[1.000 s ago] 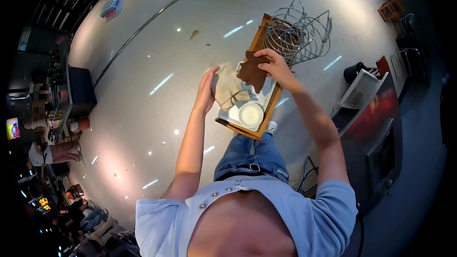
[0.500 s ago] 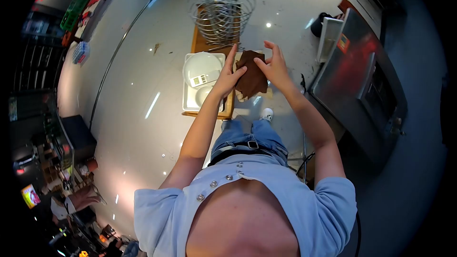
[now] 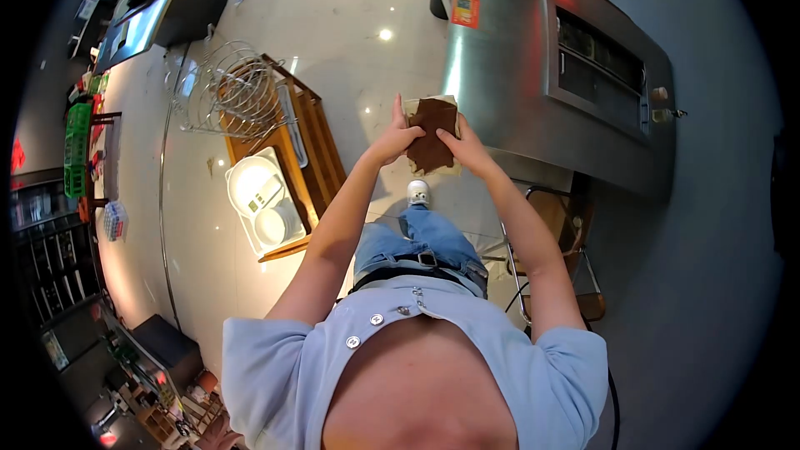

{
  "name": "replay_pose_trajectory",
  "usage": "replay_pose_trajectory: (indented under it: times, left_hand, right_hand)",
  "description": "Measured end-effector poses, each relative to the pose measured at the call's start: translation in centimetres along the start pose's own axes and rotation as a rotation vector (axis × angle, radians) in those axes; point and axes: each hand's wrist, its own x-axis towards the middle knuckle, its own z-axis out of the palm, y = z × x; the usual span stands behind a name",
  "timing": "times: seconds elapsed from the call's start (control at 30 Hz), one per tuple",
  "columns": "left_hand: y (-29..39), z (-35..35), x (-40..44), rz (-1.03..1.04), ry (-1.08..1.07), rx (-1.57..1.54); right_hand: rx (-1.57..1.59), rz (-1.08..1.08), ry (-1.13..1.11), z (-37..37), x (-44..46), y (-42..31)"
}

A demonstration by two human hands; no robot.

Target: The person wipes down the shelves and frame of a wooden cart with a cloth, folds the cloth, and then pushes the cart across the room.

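Note:
A brown, irregular flat slab (image 3: 432,140) lies on a pale, rough-edged backing sheet (image 3: 447,171) in front of my body. I cannot make out what the slab is made of. My left hand (image 3: 395,137) grips the left edge of both layers, thumb lying on the brown surface. From the right side my right hand (image 3: 468,148) holds the same pair, its thumb also on top. The fingers of both hands are partly hidden under the sheet.
At left a wooden cart (image 3: 325,146) bears a white tray (image 3: 247,229) with a white scale (image 3: 250,186) and a round white bowl (image 3: 272,227). Behind them stands a coiled wire rack (image 3: 242,87). A large metal cabinet (image 3: 508,75) and a folding chair (image 3: 554,225) are at right.
My body has turned and stepped right, so the cart now lies to my left and the metal cabinet is closer. The brown slab and its backing came along, and my right hand has closed on their edge.

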Motion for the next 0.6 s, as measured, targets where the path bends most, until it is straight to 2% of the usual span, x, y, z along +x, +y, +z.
replay_pose_trajectory:
  times: [0.07, 0.1, 0.17, 0.2, 0.27, 0.4, 0.47, 0.5, 0.57, 0.6]
  left_hand:
    - [-1.6, 1.9, 2.9, 0.127, -0.045, 0.106]
    - [-1.6, 3.0, 3.7, 0.125, -0.050, 0.106]
    - [-1.6, 5.1, 5.0, 0.201, 0.114, 0.444]
    - [-2.4, 5.6, 6.2, 0.198, 0.116, 0.443]
    - [-4.8, 5.8, 9.2, 0.450, 0.158, 0.566]
    - [-6.1, 6.7, 12.4, 0.583, 0.228, 0.720]
    - [-6.6, 6.5, 13.5, 0.647, 0.135, 0.816]
    - [-7.5, 6.3, 14.1, 0.641, 0.156, 0.811]
    - [-9.6, 5.9, 14.8, 0.514, 0.179, 1.230]
    - [-9.8, 5.8, 14.5, 0.498, 0.198, 1.228]
  right_hand:
    - [-0.256, -0.045, 0.146, -2.7, 0.3, 1.0]
    - [-0.255, -0.042, 0.150, -3.9, 0.8, 2.0]
    - [-0.222, -0.085, 0.243, -5.8, 2.0, 3.9]
    - [-0.222, -0.083, 0.241, -6.5, 2.3, 4.1]
    - [-0.183, 0.026, 0.296, -7.7, 3.2, 4.4]
    - [-0.255, 0.024, 0.344, -9.1, 5.4, 5.6]
    - [-0.514, 0.046, 0.407, -9.4, 6.3, 6.3]
    - [-0.519, 0.045, 0.386, -9.5, 6.5, 6.4]
    - [-1.027, 0.268, 0.476, -9.1, 6.4, 6.6]
    - [-1.030, 0.263, 0.453, -8.5, 6.0, 6.0]
